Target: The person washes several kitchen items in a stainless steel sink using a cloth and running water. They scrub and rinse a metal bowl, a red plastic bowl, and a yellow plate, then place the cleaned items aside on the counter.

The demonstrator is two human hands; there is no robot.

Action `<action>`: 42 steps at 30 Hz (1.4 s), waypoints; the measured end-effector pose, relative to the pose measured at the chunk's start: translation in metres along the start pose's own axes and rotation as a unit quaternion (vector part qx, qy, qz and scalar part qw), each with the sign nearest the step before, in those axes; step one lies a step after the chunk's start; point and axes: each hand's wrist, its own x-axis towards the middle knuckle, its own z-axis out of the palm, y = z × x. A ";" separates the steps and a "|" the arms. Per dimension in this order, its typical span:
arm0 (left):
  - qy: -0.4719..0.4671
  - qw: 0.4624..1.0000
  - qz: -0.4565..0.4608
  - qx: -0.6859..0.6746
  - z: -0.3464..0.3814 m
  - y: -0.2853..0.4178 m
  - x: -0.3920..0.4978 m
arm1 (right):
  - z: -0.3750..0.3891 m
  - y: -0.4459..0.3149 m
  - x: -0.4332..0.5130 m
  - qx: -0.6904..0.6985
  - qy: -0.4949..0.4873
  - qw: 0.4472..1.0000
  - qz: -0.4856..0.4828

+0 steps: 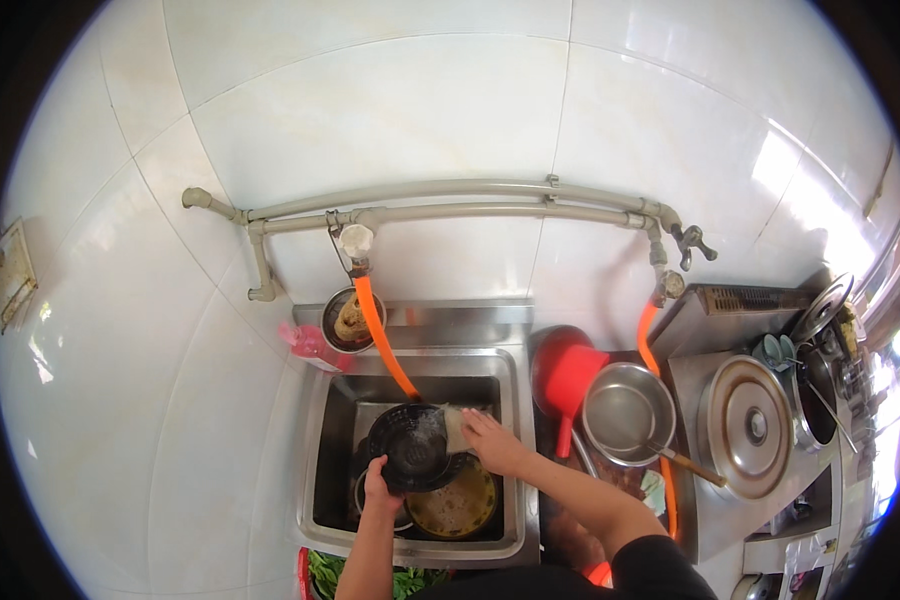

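Note:
My left hand (380, 486) grips the near left rim of a black plastic colander (411, 448), tilted over the stainless steel sink (523, 480). A pale, limp scrubbing cloth or loofah (456, 430) lies under the fingers of my right hand (493, 444), pressed against the colander's right rim. Below the colander, a yellow-rimmed basin (456, 504) of cloudy water sits in the sink. Another round vessel beside it is mostly hidden by the colander and my left hand. An orange hose (375, 322) runs from the tap (357, 241) down behind the colander.
Behind the sink are a pink bottle (315, 345) and a small bowl with a brown scrubber (351, 321). To the right stand a red dipper (579, 375), a steel saucepan (628, 414) and a large lidded pot (750, 427). Leafy greens (416, 583) lie below the sink's front edge.

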 end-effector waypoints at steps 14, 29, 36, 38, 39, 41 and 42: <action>-0.105 0.985 -0.109 -0.084 0.059 0.014 -0.003 | -0.025 -0.064 0.036 0.307 0.135 0.842 0.423; -0.134 0.985 0.042 -0.099 0.076 -0.018 -0.001 | -0.034 -0.106 0.052 0.017 0.079 0.996 -0.039; -0.243 0.961 0.066 0.112 0.058 -0.007 -0.034 | -0.042 -0.035 0.103 0.495 -0.087 0.802 0.322; -0.254 0.957 0.101 0.096 0.056 0.003 -0.051 | -0.055 -0.046 0.101 0.595 -0.040 0.694 0.403; -0.242 0.961 0.131 0.038 0.056 0.005 -0.056 | -0.063 -0.061 0.100 0.645 -0.021 0.612 0.458; -0.232 0.953 0.175 -0.081 0.082 -0.003 -0.061 | -0.026 -0.052 0.083 0.686 0.104 0.552 0.463; -0.222 0.952 0.186 -0.103 0.085 -0.007 -0.055 | -0.002 -0.057 0.072 0.702 0.164 0.518 0.460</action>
